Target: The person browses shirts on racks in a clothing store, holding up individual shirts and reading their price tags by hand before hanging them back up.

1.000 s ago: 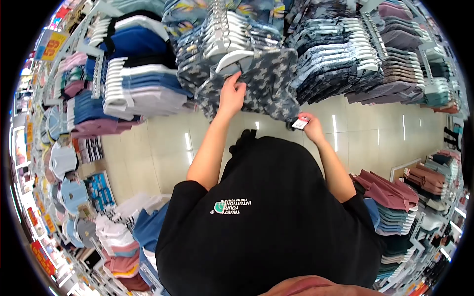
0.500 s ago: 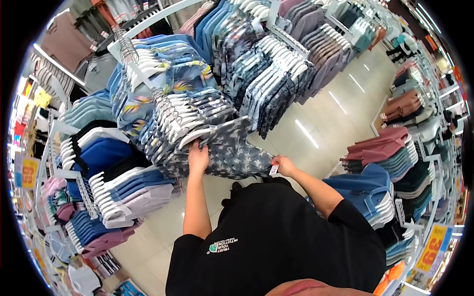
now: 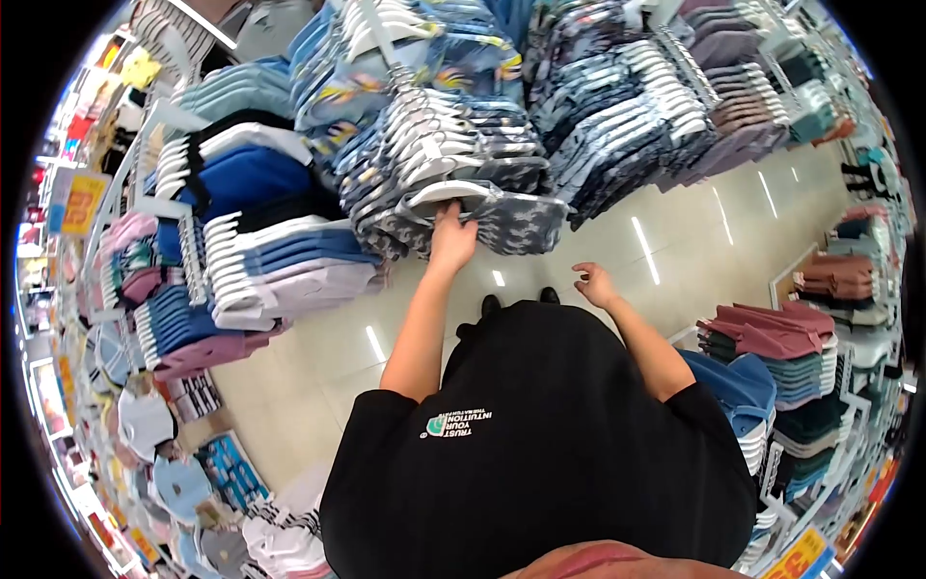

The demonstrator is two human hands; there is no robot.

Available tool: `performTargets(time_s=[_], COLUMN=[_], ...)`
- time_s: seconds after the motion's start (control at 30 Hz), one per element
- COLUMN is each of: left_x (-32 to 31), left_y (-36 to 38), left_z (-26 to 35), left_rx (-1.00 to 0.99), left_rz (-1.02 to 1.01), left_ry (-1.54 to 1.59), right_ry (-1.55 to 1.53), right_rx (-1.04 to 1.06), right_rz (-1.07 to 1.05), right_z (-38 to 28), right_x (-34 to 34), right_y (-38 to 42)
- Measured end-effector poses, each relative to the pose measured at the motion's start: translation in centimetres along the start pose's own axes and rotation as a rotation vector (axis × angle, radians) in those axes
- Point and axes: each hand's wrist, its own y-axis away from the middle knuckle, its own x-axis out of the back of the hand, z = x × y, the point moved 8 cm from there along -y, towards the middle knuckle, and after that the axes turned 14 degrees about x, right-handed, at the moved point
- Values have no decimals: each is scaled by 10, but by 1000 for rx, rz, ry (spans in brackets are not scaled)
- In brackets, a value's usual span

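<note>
A dark grey patterned shirt (image 3: pixel 521 222) hangs on a white hanger (image 3: pixel 449 193) at the front end of a rack. At its collar is my left hand (image 3: pixel 451 239), closed on the cloth, the fingertips partly hidden inside the neckline and the thumb showing outside. Off to the right of the shirt, my right hand (image 3: pixel 596 284) is in the air over the floor, fingers loosely curled and apart, holding nothing. Behind the grey shirt, several blue patterned shirts (image 3: pixel 381 159) hang close together on the same rail.
Blue and lilac shirts (image 3: pixel 313 275) hang on a rack at left. Patterned shirts (image 3: pixel 608 145) fill the rack at back right. Maroon shirts (image 3: pixel 772 328) and a blue garment (image 3: pixel 728 386) hang at right. Tiled floor (image 3: pixel 666 241) runs between the racks.
My right hand has let go of the shirt's edge with its price tag and drawn away. The shirt now hangs back against the others. My left hand stays at its collar. The view has shifted.
</note>
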Motion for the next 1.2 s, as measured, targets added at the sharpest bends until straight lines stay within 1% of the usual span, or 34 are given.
performTargets(time_s=[0.03, 0.07, 0.1, 0.13, 0.2, 0.23, 0.27, 0.33, 0.37, 0.4, 0.47, 0.5, 0.53, 0.6, 0.63, 0.67, 0.73, 0.77, 0.8, 0.87, 0.9, 0.97, 1.0, 1.07, 1.1, 1.13, 1.17, 1.2], left_x=[2, 3, 3, 4, -2, -10, -4, -1, 5, 7, 6, 12, 12, 35, 40, 42, 56, 58, 56, 58, 56, 40, 38, 28, 23, 26, 23, 18], left_y=[0, 4, 10, 15, 14, -9, -6, 5, 8, 7, 4, 6, 4, 9, 11, 18, 39, 48, 49, 72, 74, 55, 53, 42, 45, 47, 47, 47], left_z=[-5, 1, 6, 6, 8, -10, -3, 6, 13, 10, 13, 11, 10, 11, 8, 14, 34, 42, 44, 69, 70, 50, 49, 33, 33, 35, 32, 28], left_rx=[9, -43, -92, -79, 1, -136, -132, 144, 111, 114, 124, 130, 131, -22, -12, -5, -54, -112, -114, -449, -449, -154, -155, -46, 39, 46, 126, 205], left_rz=[18, 34, 44, 51, -139, -45, -37, -296, -285, -282, -445, -365, -358, -16, 91, 93, 350, 446, 436, 654, 646, 250, 245, 69, -27, -31, -138, -243], left_ry=[-2, -73, -144, -144, 116, 48, 52, 405, 497, 493, 819, 820, 826, 645, 590, 590, 216, 107, 98, -119, -125, 278, 274, 549, 673, 671, 817, 966], right_ry=[-74, -145, -148, -150, -210, -214, -212, -213, -216, -249, -283, -306, -328, -340, -358, -360, -380, -387, -395, -396, -402, -412, -415, -390, -393, -283, -171, -171], right_rx=[-1, -6, 8, 12, 7, 38, 45, 100, 102, 131, 166, 142, 118, 144, 165, 162, 181, 167, 158, 259, 252, 399, 395, 503, 498, 562, 623, 619], right_rz=[2, 5, -20, -34, -58, -39, -46, -23, -27, -16, 0, -20, -46, -72, -83, -90, -78, -76, -70, -65, -63, -114, -110, -70, -68, -32, 0, -7], right_z=[-1, 1, 1, 2, -5, -11, -14, -25, -25, -28, -36, -38, -40, -42, -44, -48, -77, -90, -102, -137, -157, -214, -231, -265, -272, -282, -290, -289], right_x=[0, 0, -2, -5, -3, 1, 3, 11, 12, 15, 21, 22, 23, 23, 21, 23, 38, 43, 48, 55, 60, 71, 73, 75, 71, 70, 68, 63], right_y=[-4, -7, -11, -14, -20, -24, -26, -32, -35, -37, -40, -41, -41, -46, -48, -50, -53, -54, -57, -62, -64, -70, -74, -81, -85, -86, -85, -86])
